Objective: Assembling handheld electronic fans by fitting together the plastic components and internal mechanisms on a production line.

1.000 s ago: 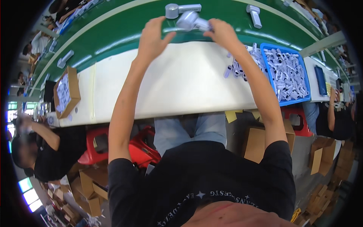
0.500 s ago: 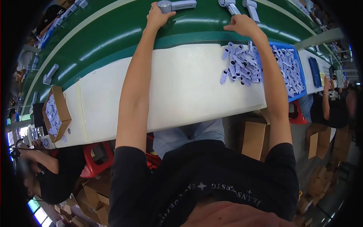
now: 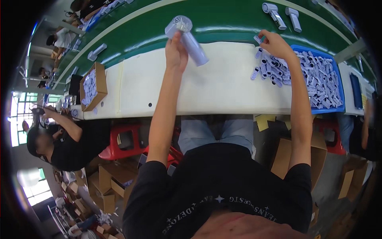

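A pale handheld fan (image 3: 195, 49) with a round, finned head is held up over the far edge of the white table (image 3: 223, 87); the fingers of my left hand (image 3: 176, 53) are closed around it just below the head. My right hand (image 3: 277, 46) pinches a small pale plastic piece (image 3: 257, 39) between thumb and fingertips. Below that hand lies a loose heap of similar small pieces with dark spots (image 3: 274, 71). Beside the heap, a blue tray (image 3: 342, 85) is filled with more of them, and my right forearm hides part of both.
On the green conveyor belt (image 3: 230, 24) lie two handheld fans (image 3: 274, 16) at right and another fan (image 3: 96, 52) at left. A cardboard box (image 3: 102, 85) of small pale pieces stands at the table's left end. Co-workers sit on both sides, near red stools (image 3: 124, 139).
My left hand has lifted the fan off the belt and brought it nearer, turning its handle toward me. My right hand has come back from the belt to the heap and now pinches a small piece.
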`<state>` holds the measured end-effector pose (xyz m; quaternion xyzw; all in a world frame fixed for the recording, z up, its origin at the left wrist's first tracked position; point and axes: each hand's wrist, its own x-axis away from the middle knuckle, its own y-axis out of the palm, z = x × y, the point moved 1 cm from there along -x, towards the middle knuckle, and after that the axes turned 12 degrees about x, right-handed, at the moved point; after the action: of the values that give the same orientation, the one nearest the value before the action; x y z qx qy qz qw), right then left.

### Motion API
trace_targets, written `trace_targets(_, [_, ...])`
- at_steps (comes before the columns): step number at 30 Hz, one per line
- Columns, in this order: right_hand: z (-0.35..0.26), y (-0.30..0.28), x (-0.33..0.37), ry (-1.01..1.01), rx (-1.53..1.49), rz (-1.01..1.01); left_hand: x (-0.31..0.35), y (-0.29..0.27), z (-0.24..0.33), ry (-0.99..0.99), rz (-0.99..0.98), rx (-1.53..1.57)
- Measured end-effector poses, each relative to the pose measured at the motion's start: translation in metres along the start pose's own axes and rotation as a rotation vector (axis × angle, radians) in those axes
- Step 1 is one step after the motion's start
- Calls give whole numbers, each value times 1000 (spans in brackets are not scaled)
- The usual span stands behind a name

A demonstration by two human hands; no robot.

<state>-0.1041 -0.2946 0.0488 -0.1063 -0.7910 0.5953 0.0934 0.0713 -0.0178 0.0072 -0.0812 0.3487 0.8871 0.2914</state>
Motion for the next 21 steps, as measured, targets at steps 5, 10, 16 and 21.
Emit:
trace_targets(5, [-83, 28, 41, -267, -499, 71, 73, 2, 7, -208, 255, 528])
trace_targets(10, [-152, 71, 81, -359, -1355, -72, 100, 4, 28, -353, 97, 390])
trace_targets(16, [-159, 76, 91, -42, -1059, 19, 110, 24, 25, -374, 105, 301])
trace_targets(21, [-164, 79, 96, -32, -985, 322, 118, 21, 13, -253, 205, 294])
